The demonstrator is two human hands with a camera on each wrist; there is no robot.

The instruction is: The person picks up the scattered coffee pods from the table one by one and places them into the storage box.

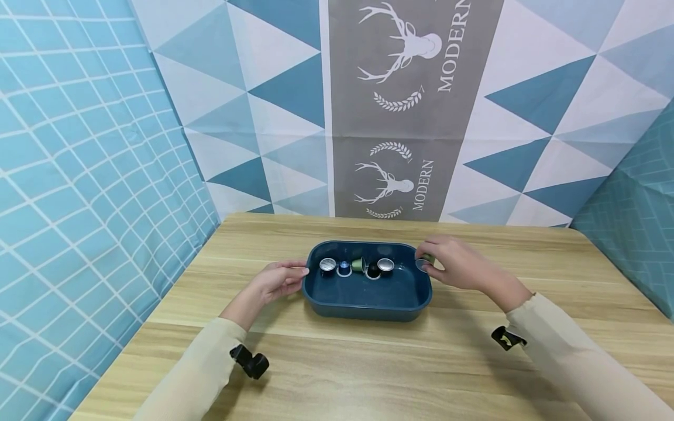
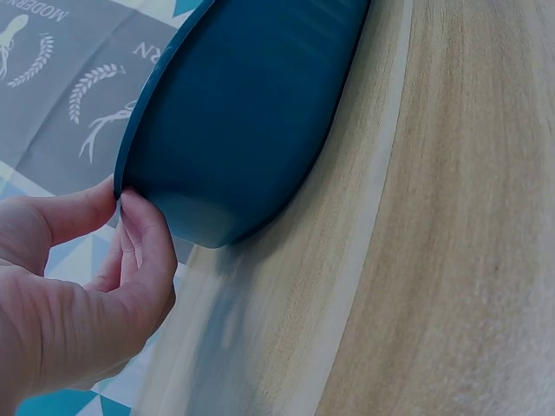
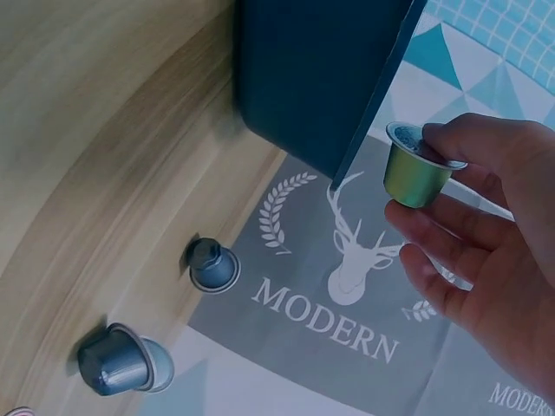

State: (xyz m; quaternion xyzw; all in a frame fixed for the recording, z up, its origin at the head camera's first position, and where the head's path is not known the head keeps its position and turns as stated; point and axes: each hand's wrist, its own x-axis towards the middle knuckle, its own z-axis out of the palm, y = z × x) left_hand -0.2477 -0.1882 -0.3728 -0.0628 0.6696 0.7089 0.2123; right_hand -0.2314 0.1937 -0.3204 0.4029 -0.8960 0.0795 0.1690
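Observation:
A dark blue tray stands in the middle of a wooden table. Inside it lie several coffee capsules: a silver one, a blue one, a green one, a black one and another silver one. My left hand pinches the tray's left rim; in the left wrist view thumb and forefinger of that hand meet on the tray's edge. My right hand holds a green capsule at the right rim. The right wrist view shows that hand pinching the capsule beside the tray.
Two more capsules lie on the wood near the patterned backdrop in the right wrist view. Cloth walls close in the table at the back and on both sides. Bare wood stretches in front of the tray.

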